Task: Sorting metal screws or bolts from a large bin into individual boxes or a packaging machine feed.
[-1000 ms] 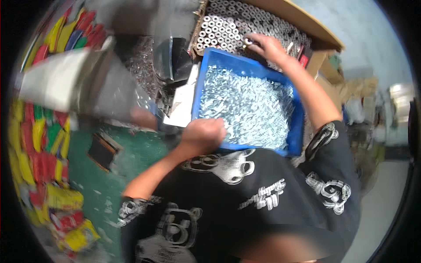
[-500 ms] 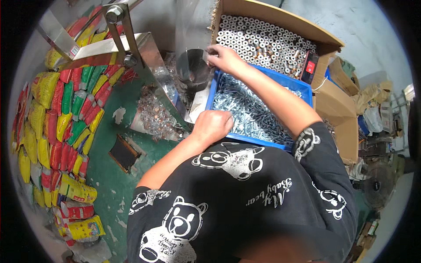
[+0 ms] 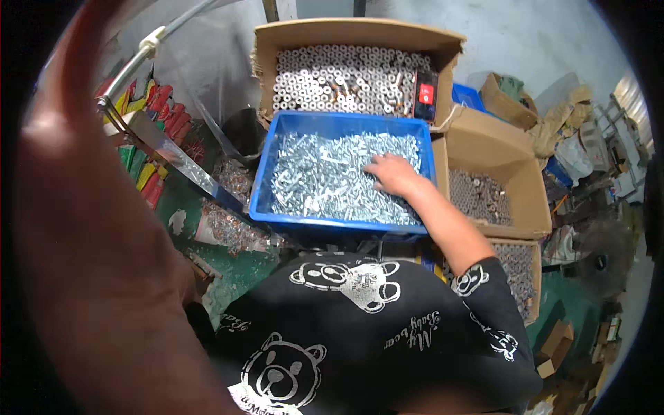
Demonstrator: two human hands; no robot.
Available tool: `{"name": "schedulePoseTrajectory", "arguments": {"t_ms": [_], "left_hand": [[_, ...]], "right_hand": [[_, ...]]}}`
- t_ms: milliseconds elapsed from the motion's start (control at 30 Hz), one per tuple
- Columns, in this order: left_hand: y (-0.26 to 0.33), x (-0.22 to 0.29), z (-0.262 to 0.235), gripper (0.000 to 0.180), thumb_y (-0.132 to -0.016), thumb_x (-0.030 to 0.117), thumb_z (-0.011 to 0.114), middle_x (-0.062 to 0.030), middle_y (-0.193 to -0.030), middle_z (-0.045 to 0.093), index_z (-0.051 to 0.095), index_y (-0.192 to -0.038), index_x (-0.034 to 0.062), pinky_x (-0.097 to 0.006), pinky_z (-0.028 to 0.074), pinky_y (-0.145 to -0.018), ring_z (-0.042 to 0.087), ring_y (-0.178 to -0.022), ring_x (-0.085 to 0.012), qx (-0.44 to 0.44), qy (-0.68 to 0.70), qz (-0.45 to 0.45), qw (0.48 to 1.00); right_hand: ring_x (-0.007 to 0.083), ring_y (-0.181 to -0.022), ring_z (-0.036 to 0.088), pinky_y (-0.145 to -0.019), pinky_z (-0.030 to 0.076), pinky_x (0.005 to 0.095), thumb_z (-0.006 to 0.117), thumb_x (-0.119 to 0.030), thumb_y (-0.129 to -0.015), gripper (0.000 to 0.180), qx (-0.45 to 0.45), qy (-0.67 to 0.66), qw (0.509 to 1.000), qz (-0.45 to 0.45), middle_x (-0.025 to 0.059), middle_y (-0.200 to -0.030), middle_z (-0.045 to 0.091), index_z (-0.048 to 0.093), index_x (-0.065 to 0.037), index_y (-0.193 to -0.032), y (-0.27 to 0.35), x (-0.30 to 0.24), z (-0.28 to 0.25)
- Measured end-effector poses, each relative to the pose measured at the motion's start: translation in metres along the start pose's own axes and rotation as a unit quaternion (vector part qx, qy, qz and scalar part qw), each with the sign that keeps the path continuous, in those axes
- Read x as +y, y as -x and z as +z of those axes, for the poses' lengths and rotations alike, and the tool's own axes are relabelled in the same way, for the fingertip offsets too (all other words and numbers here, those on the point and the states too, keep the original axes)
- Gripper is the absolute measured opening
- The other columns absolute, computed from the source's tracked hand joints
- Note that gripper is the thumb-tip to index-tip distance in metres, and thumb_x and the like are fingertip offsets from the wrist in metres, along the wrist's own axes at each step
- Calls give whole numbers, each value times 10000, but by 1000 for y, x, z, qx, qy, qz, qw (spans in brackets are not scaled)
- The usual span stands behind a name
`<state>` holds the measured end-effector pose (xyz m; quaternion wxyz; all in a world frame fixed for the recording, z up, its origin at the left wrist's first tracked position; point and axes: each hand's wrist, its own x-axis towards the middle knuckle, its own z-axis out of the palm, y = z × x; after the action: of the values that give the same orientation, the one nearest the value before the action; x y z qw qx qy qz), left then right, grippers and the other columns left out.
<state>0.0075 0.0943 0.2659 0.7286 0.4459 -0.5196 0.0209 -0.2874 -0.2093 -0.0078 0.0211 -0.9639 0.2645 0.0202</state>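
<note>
A blue plastic bin (image 3: pixel 339 225) stands in front of me, filled with a heap of small silvery metal pieces (image 3: pixel 318 173) that look like screws. My right hand (image 3: pixel 392 174) lies on the heap in the right part of the bin. Its fingers are apart and touch the pieces; whether any are pinched under the palm is hidden. My left arm is raised very close to the camera, large and blurred along the left side. What seems to be my left hand (image 3: pixel 66 104) is smeared near the upper left, with no fingers to make out.
Behind the bin is a cardboard box (image 3: pixel 360 31) of pale-faced cylinders, with a dark rectangular item (image 3: pixel 425 97) at its right. More cardboard boxes (image 3: pixel 529 180) of small parts stand right. Left are a metal chute (image 3: pixel 190 166), a dark container (image 3: pixel 243 131) and colourful bags (image 3: pixel 169 114).
My left hand has left the bin's near-left corner and come up close to the camera. From the far-left corner, my right hand has moved onto the metal pieces. The view has shifted.
</note>
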Motion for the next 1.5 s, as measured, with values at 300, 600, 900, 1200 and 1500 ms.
{"name": "schedulePoseTrajectory", "arguments": {"t_ms": [300, 600, 900, 1200, 1500], "left_hand": [[16, 24, 164, 701, -849, 502, 607, -215, -1342, 454, 386, -1402, 132, -380, 452, -877, 501, -1127, -284, 115, 133, 290, 941], [48, 22, 179, 560, -916, 452, 551, -243, -1360, 421, 410, -1399, 205, -409, 438, -923, 466, -1185, -313, 73, 197, 349, 913], [33, -28, 120, 451, -757, 56, 693, -179, -1083, 632, 560, -1181, -20, -403, 466, -878, 595, -1007, -310, -269, -147, 247, 919], [164, -191, 70, 220, -822, 106, 604, -179, -782, 655, 660, -1034, 93, -453, 512, -662, 642, -751, -357, -478, -196, -23, 856], [152, -212, 63, 116, -840, 144, 559, -183, -634, 597, 596, -817, 37, -484, 486, -573, 614, -616, -368, -452, -260, 9, 853]], "right_hand": [[329, -1081, 556, -929, 476, 441, 746, -289, -753, 436, -65, -69, 996, 1, 51, -1128, 659, 632, -215, -1167, -6, 5, -1], [357, -961, 623, -836, 506, 452, 712, -242, -768, 320, -45, -86, 994, -43, 137, -976, 680, 668, -180, -1079, -33, 26, 22], [364, -895, 637, -756, 496, 471, 665, -192, -776, 188, -34, -106, 994, -17, 155, -882, 667, 631, -92, -932, -12, 20, 10], [137, -698, 597, -589, 476, 260, 634, -256, -909, 255, 95, -575, 793, 177, 75, -786, 654, 636, -49, -1058, -17, 26, -8], [101, -477, 522, -437, 415, 243, 650, -177, -862, 151, 53, -557, 817, 137, 56, -685, 613, 665, -28, -877, -134, -46, -43]]}}
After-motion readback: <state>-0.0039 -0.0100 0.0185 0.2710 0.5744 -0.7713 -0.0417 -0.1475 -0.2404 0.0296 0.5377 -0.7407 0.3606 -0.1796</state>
